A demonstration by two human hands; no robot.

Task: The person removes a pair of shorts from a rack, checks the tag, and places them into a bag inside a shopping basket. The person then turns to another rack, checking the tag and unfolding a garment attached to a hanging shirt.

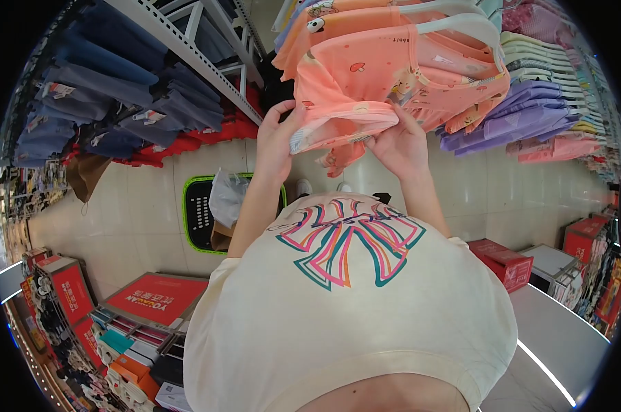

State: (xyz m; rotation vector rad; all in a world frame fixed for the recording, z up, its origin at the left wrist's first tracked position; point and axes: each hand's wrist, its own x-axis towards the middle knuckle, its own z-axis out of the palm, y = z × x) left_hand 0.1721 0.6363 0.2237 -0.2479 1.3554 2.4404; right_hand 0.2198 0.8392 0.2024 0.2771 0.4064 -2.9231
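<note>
A coral-pink printed garment (362, 69) hangs on a white hanger (461, 27) at the top centre, with small mushroom and figure prints. My left hand (277, 134) pinches the left end of its open hem or cuff, where the pale inside shows. The other end of that opening is between the thumb and fingers of my right hand (398, 141). The opening is stretched sideways between both hands. Part of the fabric dangles below it.
Blue denim clothes (111, 89) hang at the left beside a white metal rack post. Purple clothes (509, 117) hang at the right. A black basket with a green rim (185, 213) stands on the floor, holding bags. Red boxes (156, 296) are at lower left.
</note>
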